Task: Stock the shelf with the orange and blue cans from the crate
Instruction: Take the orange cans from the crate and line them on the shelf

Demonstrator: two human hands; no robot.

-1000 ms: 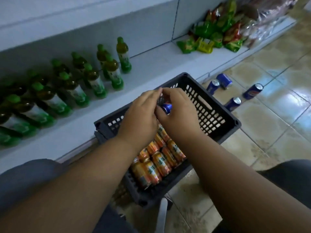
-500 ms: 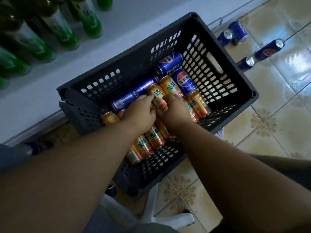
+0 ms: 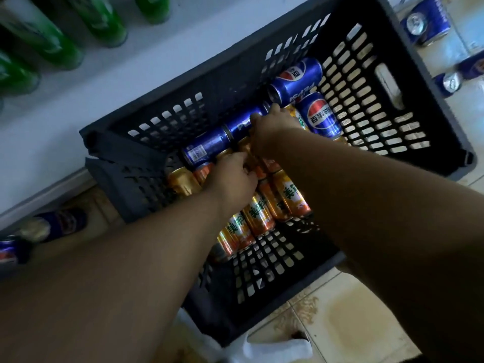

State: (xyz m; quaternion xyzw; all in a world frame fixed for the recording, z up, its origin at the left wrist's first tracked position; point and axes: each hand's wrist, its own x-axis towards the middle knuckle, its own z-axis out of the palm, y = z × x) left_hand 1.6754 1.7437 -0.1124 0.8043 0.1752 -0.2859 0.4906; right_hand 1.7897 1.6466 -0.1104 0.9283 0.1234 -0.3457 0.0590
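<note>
We reach both arms down into the dark plastic crate, which sits on the tiled floor against the white shelf. Our left hand curls its fingers around an orange can among the orange cans lying in the crate. Our right hand grips a blue Pepsi can lying along the far wall, in line with other blue cans. Green bottles stand on the shelf. More blue cans lie on the floor beyond the crate.
</note>
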